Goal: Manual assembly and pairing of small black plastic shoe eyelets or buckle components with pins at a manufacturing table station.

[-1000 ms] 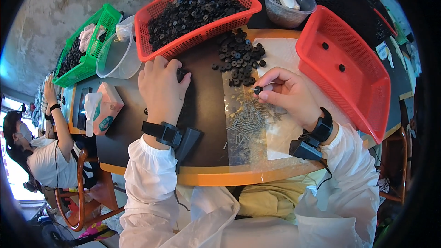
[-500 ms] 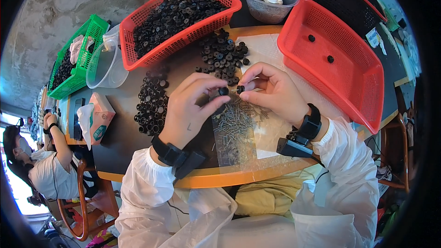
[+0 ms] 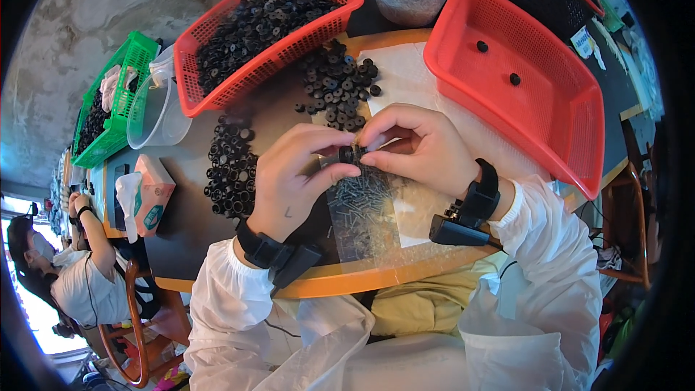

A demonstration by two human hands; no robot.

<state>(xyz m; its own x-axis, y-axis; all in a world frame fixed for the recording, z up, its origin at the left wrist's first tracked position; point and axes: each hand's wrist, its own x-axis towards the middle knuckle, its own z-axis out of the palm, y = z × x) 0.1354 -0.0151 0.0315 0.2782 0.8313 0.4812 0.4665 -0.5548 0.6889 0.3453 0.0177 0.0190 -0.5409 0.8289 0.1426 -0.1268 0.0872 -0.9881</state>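
Over the middle of the table, both hands meet fingertip to fingertip. My left hand [image 3: 284,177] pinches a small round black cap [image 3: 345,153] between thumb and fingers. Against it my right hand [image 3: 427,146] pinches a small black knob-like piece, now mostly hidden by the fingertips. Beneath the hands lies a heap of metal screws or pins [image 3: 362,203] on a clear sheet. Left of my left hand is a pile of hollow black caps [image 3: 232,166]. Beyond the hands sits a pile of black discs with centre holes [image 3: 337,87].
A red basket [image 3: 187,65] full of black discs stands at the back left. The right red basket [image 3: 536,123] holds two black pieces [image 3: 515,79]. A clear tub [image 3: 409,7], green basket [image 3: 119,119] and tissue box [image 3: 153,192] stand around. Another person [image 3: 79,282] sits at far left.
My hands have come together, so the two black pieces, apart before with a thin pin showing on the right one, now touch. The view has shifted slightly.
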